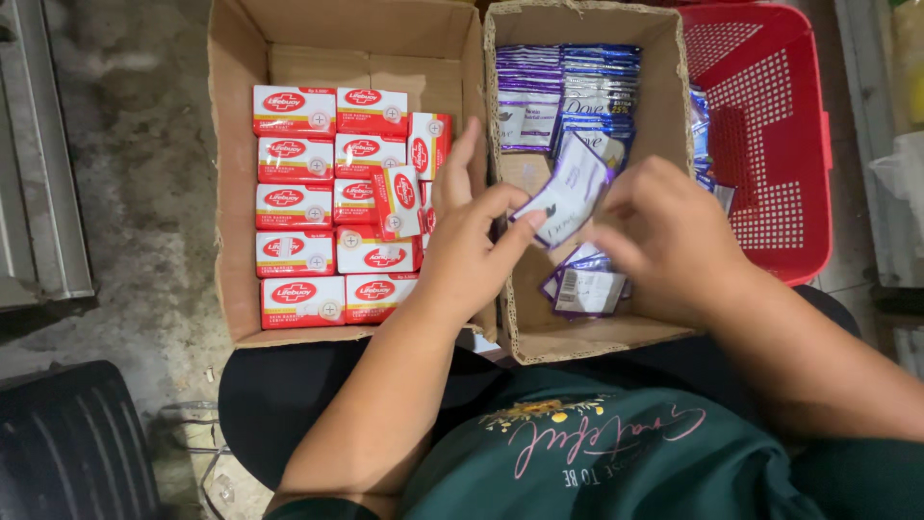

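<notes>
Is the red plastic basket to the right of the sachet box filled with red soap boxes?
No. The red basket shows mostly bare mesh; the red soap boxes sit in the left cardboard box.

Rough grey concrete floor (135, 173), metal frame (43, 193) at left, dark ribbed mat (72, 443)

Surface: rough grey concrete floor (144, 164), stained and speckled.
Left box: open brown cardboard box (227, 193) resting on the floor.
Right box: second open brown cardboard box (674, 116) just beside the first.
Basket: red perforated plastic basket (770, 125), touching the right box.
Corner: dark ribbed plastic object (72, 443), bottom left.
</notes>
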